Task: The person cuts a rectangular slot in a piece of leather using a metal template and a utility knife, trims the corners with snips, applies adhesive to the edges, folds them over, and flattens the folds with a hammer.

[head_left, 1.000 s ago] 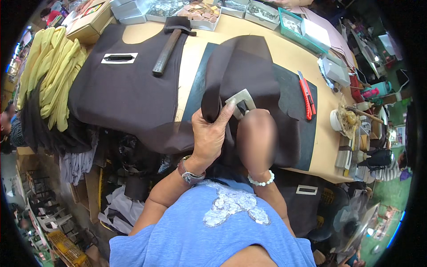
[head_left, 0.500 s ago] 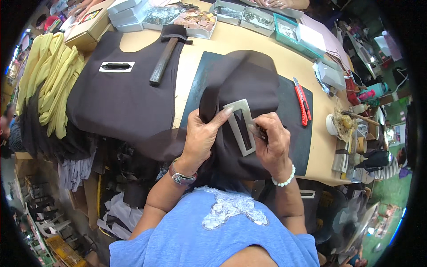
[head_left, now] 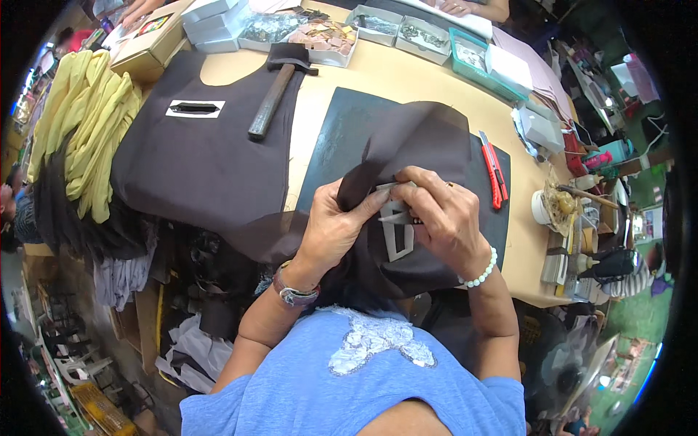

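Observation:
A folded dark brown fabric piece (head_left: 429,134) stands bunched up before me, bearing a pale rectangular frame (head_left: 402,251) with a slot in its middle. My left hand (head_left: 331,227) is closed on the fabric, its thumb pressed at the frame's upper end. There my right hand (head_left: 447,218) meets it, fingers pinched at the frame's top edge, where a pale strip stands up. Whether a small dark thing is also between those fingers is hidden. Under the fabric lies a dark cutting mat (head_left: 345,120).
Left on the table is another dark fabric panel (head_left: 196,160) with a framed slot, and a hammer (head_left: 273,98) on it. A red utility knife (head_left: 494,171) lies on the mat's right side. Boxes of small parts (head_left: 422,40) line the back, near another person's hand (head_left: 456,7).
My right hand has moved up and left from the frame's right side to its top end, beside my left thumb. The frame's upper part is now bent and partly covered.

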